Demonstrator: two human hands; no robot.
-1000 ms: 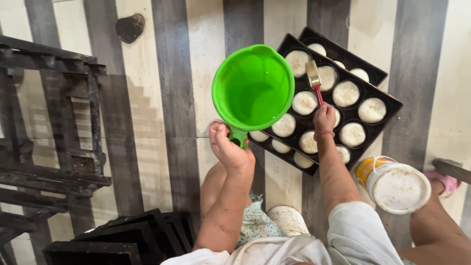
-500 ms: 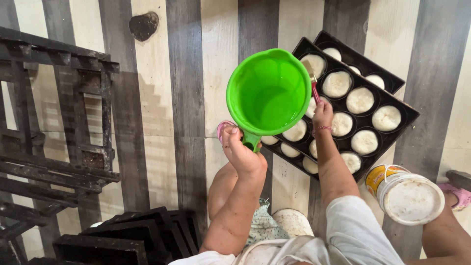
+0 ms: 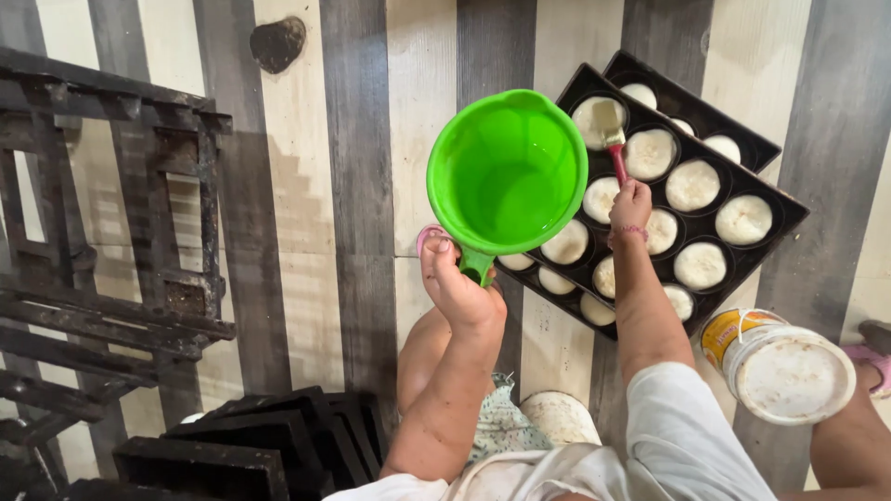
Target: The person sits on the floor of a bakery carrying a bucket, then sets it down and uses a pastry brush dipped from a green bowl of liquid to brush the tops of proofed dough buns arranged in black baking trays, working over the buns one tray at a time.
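Observation:
My left hand [image 3: 457, 289] grips the handle of a bright green plastic jug [image 3: 508, 173] and holds it up over the striped floor, with a little clear liquid inside. My right hand [image 3: 630, 205] holds a red-handled pastry brush [image 3: 610, 130], whose bristles rest on a round of pale dough in the far corner of a black baking tray [image 3: 759, 249]. The tray lies on the floor and carries several dough rounds in its cups. The jug hides the tray's left part.
A second black tray [image 3: 733, 125] lies behind the first. A white lidded bucket [image 3: 778, 366] stands at the right by my knee. A dark metal rack [image 3: 102, 223] fills the left, and stacked black loaf tins [image 3: 251, 445] sit at bottom left. A small dark lump [image 3: 276, 42] lies at the top.
The view has shifted, so jug and trays sit further right in frame. The brush stays over the tray's far corner. My left hand still holds the jug up.

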